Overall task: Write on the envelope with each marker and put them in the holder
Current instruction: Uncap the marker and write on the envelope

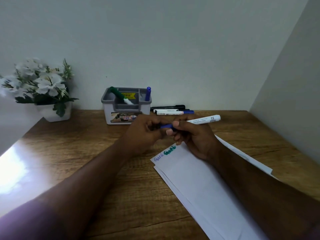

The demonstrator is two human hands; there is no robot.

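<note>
Currently, step: uncapping or recapping blue marker (199, 120), frame centre; cannot tell which.
Hands: together; left hand (145, 131) pinches blue cap, right hand (194, 135) grips barrel.
Envelope (199, 184): lower right on tabletop (103, 153), two words written.
Holder (126, 105): upper centre, two markers inside.
Next: judged, separate or seat cap squarely.

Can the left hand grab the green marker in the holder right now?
Probably not yet. The left hand is gripping the blue cap of the marker that the right hand holds. The green marker sticks out of the holder, nothing blocking it.
</note>
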